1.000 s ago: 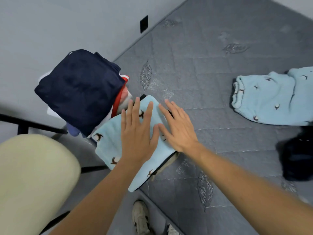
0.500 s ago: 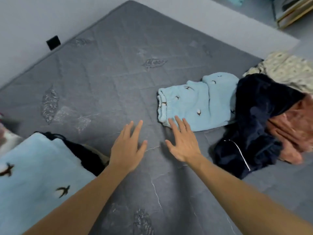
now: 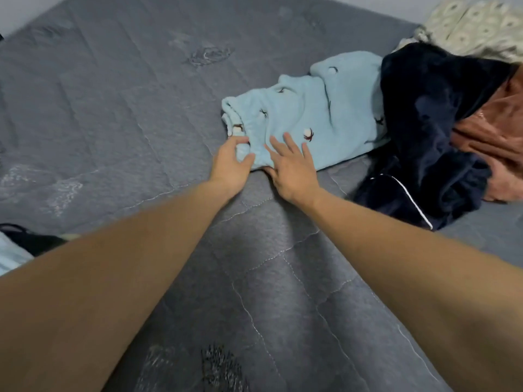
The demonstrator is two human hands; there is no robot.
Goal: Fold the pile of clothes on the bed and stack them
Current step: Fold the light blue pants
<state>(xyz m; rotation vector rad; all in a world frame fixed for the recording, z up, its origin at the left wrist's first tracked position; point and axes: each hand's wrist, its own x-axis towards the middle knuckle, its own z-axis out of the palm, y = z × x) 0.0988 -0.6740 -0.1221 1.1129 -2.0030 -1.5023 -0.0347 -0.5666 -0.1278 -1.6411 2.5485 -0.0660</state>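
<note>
A crumpled light blue fleece garment (image 3: 308, 108) with small dark motifs lies on the grey quilted bed (image 3: 127, 108). My left hand (image 3: 230, 164) pinches its near left corner between thumb and fingers. My right hand (image 3: 291, 168) lies on the same near edge, fingers spread on top and thumb under the hem. A navy garment with white piping (image 3: 424, 131) and a rust-brown one (image 3: 495, 131) are heaped to the right, overlapping the blue one. At the far left edge, a corner of the folded light blue piece (image 3: 10, 253) shows on a dark item (image 3: 31, 239).
A cream patterned cloth (image 3: 469, 26) lies at the bed's top right corner. Grey quilted mattress stretches across the left and near side.
My view swung right, away from the folded stack. Both hands left the folded blue piece, crossed the mattress and took hold of the near edge of the crumpled blue garment.
</note>
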